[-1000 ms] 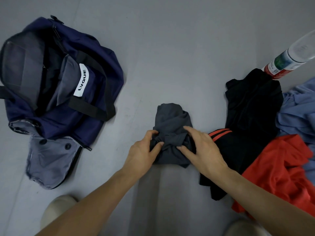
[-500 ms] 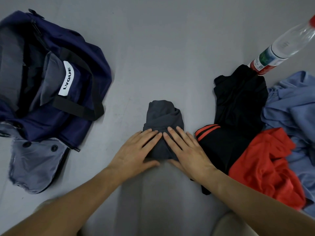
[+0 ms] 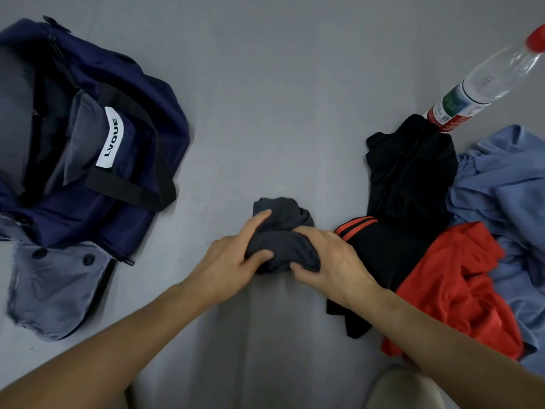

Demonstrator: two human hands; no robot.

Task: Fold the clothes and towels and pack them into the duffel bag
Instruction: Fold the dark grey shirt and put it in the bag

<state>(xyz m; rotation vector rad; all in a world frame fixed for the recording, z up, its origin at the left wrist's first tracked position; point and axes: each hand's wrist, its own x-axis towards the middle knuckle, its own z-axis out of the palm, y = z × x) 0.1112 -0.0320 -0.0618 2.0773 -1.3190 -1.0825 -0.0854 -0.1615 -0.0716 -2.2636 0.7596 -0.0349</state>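
Left grip: my left hand holds the dark grey garment, fingers on top, thumb at the near edge.
Right grip: my right hand clutches its right side.
Garment: bundled between both hands, well apart from the open duffel bag.

A plain grey floor. At left lies an open navy duffel bag. In the middle sits a rolled dark grey garment. At right, a black garment, a red garment and a light blue garment overlap in a heap, with a clear plastic bottle just beside the black one.
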